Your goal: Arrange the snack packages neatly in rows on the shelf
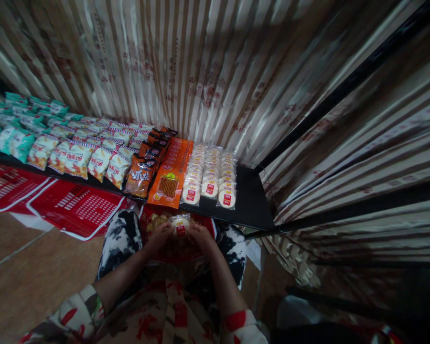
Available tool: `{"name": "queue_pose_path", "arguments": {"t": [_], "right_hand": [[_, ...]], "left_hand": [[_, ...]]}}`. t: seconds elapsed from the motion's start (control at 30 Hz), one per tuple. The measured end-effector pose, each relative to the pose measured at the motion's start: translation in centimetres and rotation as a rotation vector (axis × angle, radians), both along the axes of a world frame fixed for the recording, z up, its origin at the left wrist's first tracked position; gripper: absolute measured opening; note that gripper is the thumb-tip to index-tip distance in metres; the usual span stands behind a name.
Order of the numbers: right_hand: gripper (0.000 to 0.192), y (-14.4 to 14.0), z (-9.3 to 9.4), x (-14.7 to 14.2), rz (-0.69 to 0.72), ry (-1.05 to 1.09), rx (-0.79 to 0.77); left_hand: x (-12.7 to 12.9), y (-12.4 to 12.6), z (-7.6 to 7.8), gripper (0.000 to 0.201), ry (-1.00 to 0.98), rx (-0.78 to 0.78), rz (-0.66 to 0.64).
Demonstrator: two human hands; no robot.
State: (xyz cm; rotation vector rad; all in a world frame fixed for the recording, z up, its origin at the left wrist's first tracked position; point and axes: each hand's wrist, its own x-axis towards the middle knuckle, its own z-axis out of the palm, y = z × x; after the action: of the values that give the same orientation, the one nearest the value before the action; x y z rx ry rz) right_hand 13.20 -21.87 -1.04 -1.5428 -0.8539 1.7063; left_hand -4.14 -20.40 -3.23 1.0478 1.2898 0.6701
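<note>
Between my two hands is a round white cracker packet (180, 227) in clear wrap with a red label. My left hand (161, 235) grips its left edge, and my right hand (198, 233) grips its right edge. Both are just in front of the black shelf (250, 198), above a red printed sheet in my lap. Similar round packets (209, 184) stand in three overlapping rows near the shelf's right end. Left of them lies a flat orange snack bag (170, 174) with a picture of brown sticks.
Orange-brown snack bags (140, 177), white snack bags (77, 158) and teal bags (21, 143) fill the shelf leftward. Striped curtains (200, 62) hang behind. Dark metal poles (329, 100) cross at right. Red printed sheets (79, 205) hang below the shelf's front edge.
</note>
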Motion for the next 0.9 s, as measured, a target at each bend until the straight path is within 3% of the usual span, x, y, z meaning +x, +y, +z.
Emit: {"name": "queue_pose_path", "arguments": {"t": [0.1,0.2,0.43,0.63,0.83,0.9], "right_hand": [[0.043,-0.1,-0.2,0.1,-0.038,-0.037,0.022],[0.051,-0.3,-0.4,0.5,-0.086,0.005,0.029],[0.043,-0.8,-0.1,2.3,-0.148,-0.158,0.154],[0.036,-0.7,0.8,4.0,-0.211,-0.19,0.262],[0.04,0.1,1.3,5.7,-0.317,-0.226,0.318],[0.04,0.6,1.3,6.3,-0.329,-0.3,0.341]], "left_hand": [[0.1,-0.1,0.8,0.031,-0.097,-0.038,0.017],[0.2,0.0,1.4,0.032,-0.049,0.003,-0.009],[1.6,0.6,3.3,0.026,0.33,0.354,-0.17],[4.2,1.5,5.7,0.023,0.449,0.535,-0.21],[6.6,3.1,5.6,0.019,0.458,0.552,-0.225],[7.4,3.6,5.4,0.028,0.419,0.548,-0.196]]}}
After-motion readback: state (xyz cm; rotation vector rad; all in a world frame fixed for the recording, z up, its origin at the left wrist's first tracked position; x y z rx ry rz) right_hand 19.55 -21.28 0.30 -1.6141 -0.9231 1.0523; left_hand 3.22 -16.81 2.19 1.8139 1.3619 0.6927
